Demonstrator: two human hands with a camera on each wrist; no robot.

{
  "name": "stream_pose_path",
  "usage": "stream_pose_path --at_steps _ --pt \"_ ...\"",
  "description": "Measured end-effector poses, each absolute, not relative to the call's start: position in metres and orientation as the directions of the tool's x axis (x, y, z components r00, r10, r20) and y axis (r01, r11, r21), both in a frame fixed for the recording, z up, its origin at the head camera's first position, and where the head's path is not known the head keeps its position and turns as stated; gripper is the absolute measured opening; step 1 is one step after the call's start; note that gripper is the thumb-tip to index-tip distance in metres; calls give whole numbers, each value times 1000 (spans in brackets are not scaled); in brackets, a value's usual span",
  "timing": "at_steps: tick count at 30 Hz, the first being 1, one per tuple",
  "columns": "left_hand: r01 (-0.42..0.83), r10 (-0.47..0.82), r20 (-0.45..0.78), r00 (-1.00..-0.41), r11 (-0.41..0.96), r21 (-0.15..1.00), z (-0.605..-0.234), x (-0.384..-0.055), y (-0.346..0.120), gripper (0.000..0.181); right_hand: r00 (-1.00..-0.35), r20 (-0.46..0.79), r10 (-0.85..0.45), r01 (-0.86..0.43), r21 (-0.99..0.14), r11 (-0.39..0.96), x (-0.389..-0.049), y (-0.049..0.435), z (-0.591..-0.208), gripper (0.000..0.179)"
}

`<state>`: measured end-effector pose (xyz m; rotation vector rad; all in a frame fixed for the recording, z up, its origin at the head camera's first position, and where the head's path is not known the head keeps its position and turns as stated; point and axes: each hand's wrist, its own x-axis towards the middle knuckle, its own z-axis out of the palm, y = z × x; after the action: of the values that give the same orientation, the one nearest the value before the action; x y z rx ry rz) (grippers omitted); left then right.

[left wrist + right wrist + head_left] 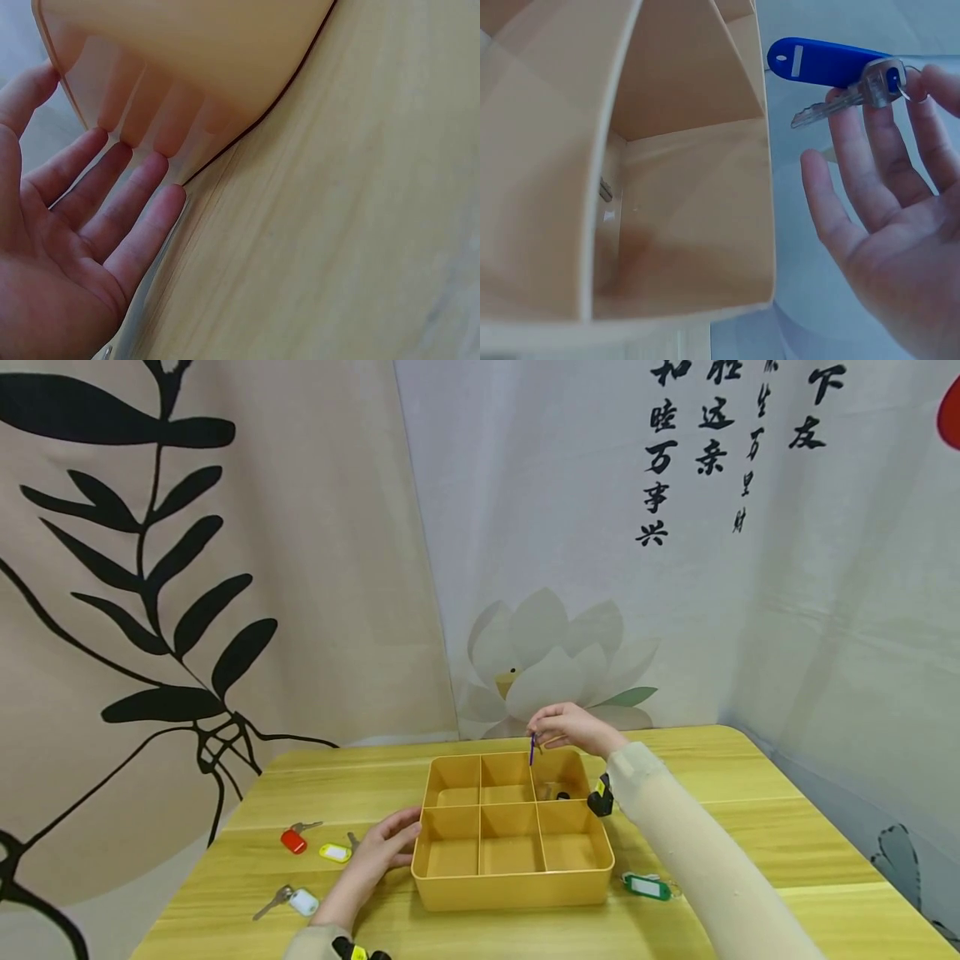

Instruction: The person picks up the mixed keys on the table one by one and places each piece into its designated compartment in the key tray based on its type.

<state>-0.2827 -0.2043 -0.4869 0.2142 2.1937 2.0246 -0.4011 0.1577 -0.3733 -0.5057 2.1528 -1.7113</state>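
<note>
A yellow divided storage box stands on the table, split into several compartments. My left hand rests at its left side; in the left wrist view the fingertips touch the glossy wall, fingers nearly straight. Over the back right compartment, my right hand pinches the ring of a key with a blue key tag. The key and tag hang from the thumb and fingertips, beside the box edge in the right wrist view. Down in that compartment lie a small dark thing and part of another key.
Left of the box lie keys with a red tag, a yellow tag and a white tag. A green tag lies near the right front corner. A printed curtain hangs behind the wooden table.
</note>
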Motion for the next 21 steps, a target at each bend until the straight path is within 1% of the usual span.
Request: stream_pose_path --at_steps 14,21 --pt "1 207 -15 -978 78 997 -487 -283 -205 57 -870 -41 -491 -76 -973 217 -398 148 -371 21" --pt "3 204 -14 -979 85 996 -487 -282 -205 57 -868 -43 -494 -80 -971 226 -398 145 -370 33"
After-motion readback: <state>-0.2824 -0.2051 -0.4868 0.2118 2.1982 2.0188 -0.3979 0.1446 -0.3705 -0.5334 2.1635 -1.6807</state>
